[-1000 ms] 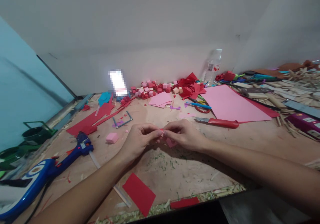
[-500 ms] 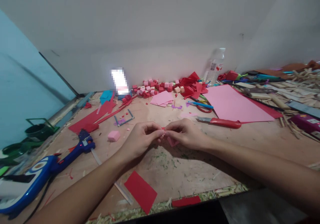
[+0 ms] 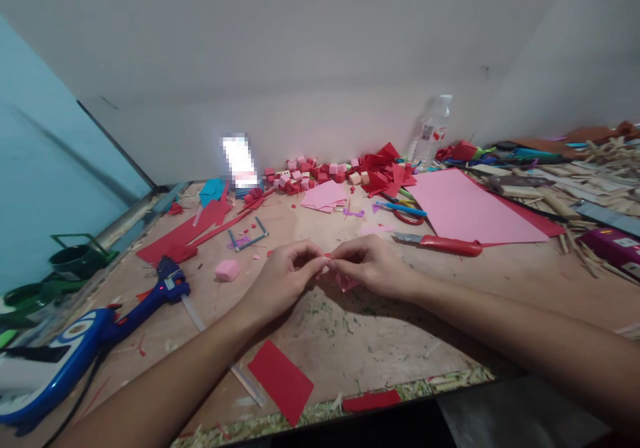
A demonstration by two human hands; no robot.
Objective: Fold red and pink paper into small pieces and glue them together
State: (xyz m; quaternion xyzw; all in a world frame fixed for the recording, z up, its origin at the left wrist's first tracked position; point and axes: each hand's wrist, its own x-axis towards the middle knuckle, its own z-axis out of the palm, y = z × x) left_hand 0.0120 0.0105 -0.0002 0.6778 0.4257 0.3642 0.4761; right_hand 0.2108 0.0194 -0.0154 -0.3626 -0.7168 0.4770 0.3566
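Observation:
My left hand (image 3: 287, 278) and my right hand (image 3: 373, 269) meet fingertip to fingertip above the middle of the board. Both pinch a small piece of red paper (image 3: 327, 257), mostly covered by the fingers. Just under my right fingers shows a small pink paper piece (image 3: 346, 283); whether it is joined to the red one I cannot tell. A bit of red also peeks out behind my left hand. Left of that hand sits a pink paper cube (image 3: 227, 271).
A blue hot glue gun (image 3: 170, 285) lies left, a red-handled knife (image 3: 450, 245) right, beside pink sheets (image 3: 465, 201). Small paper cubes (image 3: 300, 176) are heaped at the wall, near a bottle (image 3: 433, 135) and a lit phone (image 3: 240, 161). A red paper rectangle (image 3: 281, 381) lies in front.
Both hands keep their pinch and have shifted only slightly. A red edge now shows behind my left hand. The things on the board lie as before.

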